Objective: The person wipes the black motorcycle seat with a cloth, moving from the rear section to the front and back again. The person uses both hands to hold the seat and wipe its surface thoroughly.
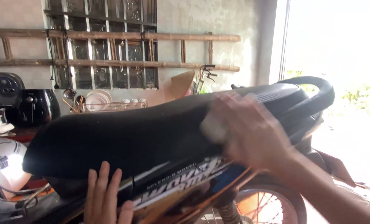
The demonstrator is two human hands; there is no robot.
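The left hand lies open and flat against the motorbike's side panel, seemingly to steady it, while the blurred right hand presses a pale cloth onto the black seat.

Home kitchen: dish rack, air fryer.
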